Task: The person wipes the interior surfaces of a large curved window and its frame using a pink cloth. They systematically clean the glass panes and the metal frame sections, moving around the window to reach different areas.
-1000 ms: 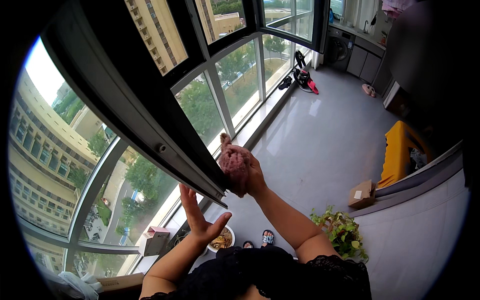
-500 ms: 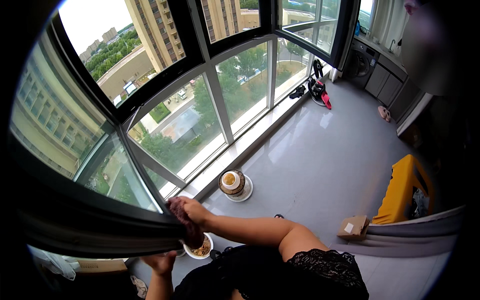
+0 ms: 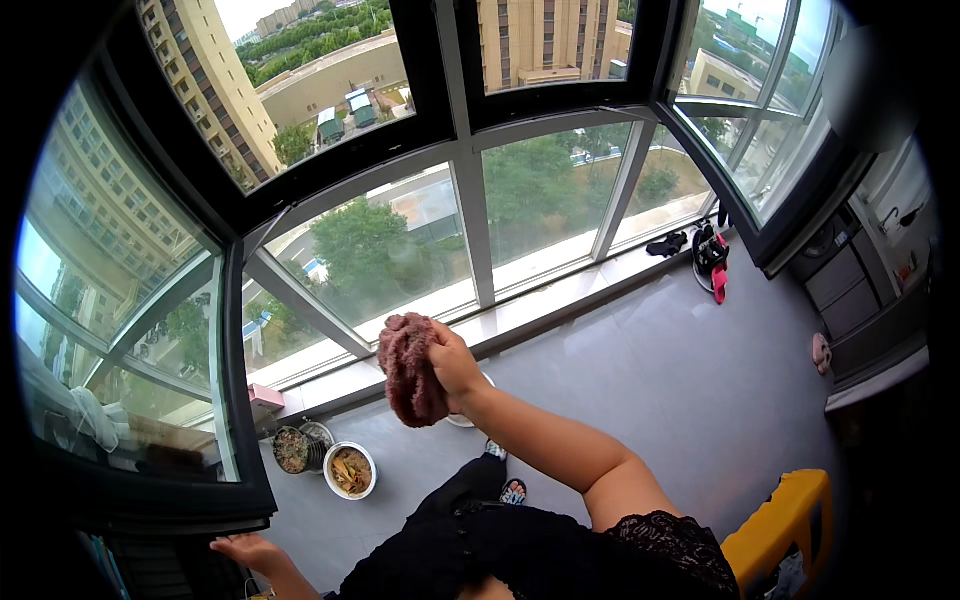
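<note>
My right hand (image 3: 456, 368) is closed around a bunched, fluffy, dusty-pink cloth (image 3: 410, 370). It holds the cloth up in midair, away from the glass. At the lower left, my left hand (image 3: 250, 552) has its fingers stretched out and holds nothing that I can see. It is just below the bottom edge of an open window sash (image 3: 256, 440) with a dark frame. Whether the fingertips touch that frame I cannot tell.
A white pot of dry leaves (image 3: 351, 471) and a dark plant pot (image 3: 292, 450) stand beneath the sash. Another open sash (image 3: 770, 245) juts in at the right. A yellow stool (image 3: 775, 535) is at the lower right; black and pink shoes (image 3: 712, 262) lie by the sill (image 3: 560, 300).
The cloth in my right hand has come off the sash's edge and moved right and up. My left hand has dropped lower and left, fingers extended. The view has turned.
</note>
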Demonstrator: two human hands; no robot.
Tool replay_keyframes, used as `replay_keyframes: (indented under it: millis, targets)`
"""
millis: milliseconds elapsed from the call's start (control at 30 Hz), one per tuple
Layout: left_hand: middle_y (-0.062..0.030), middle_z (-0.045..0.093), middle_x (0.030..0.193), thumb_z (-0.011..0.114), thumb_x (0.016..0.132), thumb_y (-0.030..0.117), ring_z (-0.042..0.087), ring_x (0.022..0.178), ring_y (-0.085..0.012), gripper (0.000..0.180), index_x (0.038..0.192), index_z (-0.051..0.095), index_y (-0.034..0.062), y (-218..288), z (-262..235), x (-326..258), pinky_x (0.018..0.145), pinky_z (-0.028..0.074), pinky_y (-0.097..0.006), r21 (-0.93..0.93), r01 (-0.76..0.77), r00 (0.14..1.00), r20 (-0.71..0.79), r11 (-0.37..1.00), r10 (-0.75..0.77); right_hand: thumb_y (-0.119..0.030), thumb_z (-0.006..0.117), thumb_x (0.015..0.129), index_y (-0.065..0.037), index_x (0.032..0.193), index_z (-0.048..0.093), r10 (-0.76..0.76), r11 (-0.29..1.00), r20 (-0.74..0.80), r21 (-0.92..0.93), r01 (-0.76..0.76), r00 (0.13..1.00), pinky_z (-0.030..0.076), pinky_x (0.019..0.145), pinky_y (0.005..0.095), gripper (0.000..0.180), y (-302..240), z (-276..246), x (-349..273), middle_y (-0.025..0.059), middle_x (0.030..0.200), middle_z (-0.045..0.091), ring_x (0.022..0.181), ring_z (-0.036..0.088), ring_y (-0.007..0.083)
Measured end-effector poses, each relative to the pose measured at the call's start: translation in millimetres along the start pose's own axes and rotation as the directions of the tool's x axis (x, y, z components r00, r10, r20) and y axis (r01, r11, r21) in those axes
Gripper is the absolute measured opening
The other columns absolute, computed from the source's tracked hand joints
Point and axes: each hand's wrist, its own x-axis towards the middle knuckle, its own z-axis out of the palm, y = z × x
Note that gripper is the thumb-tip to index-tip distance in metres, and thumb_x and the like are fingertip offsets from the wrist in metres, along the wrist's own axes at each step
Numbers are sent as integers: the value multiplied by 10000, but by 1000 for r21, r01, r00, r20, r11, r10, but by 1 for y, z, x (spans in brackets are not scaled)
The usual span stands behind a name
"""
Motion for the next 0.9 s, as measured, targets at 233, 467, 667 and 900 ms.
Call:
replay_keyframes:
  millis: [233, 467, 667, 900]
  targets:
    - [-167, 563, 1310, 402, 973, 572, 566, 1122, -314, 667, 1311, 509, 8, -264, -130, -79, 932, 411, -445, 391, 770, 624, -623, 504, -471, 5, 425, 919, -2, 1219, 559, -46, 982, -196, -191, 8, 980, 544, 900, 338, 329, -88, -124, 100, 101, 1113, 641, 997, 648, 189]
    - [-68, 632, 1012, 648, 923, 230, 601, 856, -143, 378, 1239, 550, 47, -404, 294, -201, 711, 466, -287, 693, 179, 601, 485, 698, -635, -33, 554, 851, 5, 1175, 583, -376, 780, -286, -612, 135, 881, 493, 887, 296, 327, -193, -240, 248, 80, 1059, 638, 971, 607, 163]
    - [-161, 566, 1241, 744, 862, 187, 562, 1108, -283, 588, 1365, 472, 48, -441, 581, -262, 952, 449, -406, 325, -439, 508, 859, 838, -67, -50, 659, 807, -50, 1173, 549, -873, -104, 355, -805, 583, 334, 430, 982, 401, 382, -207, -310, 392, 125, 1121, 598, 1093, 557, 309]
    - [-244, 298, 1377, 818, 792, 287, 388, 1233, -396, 1066, 1541, 105, 30, -539, 645, -325, 1037, 358, -487, 213, -714, 621, 633, 667, 463, -174, 651, 807, -215, 1105, 668, -98, -685, 925, -330, 650, 366, 453, 971, 468, 302, -181, -461, 440, 3, 1162, 605, 1137, 563, 254]
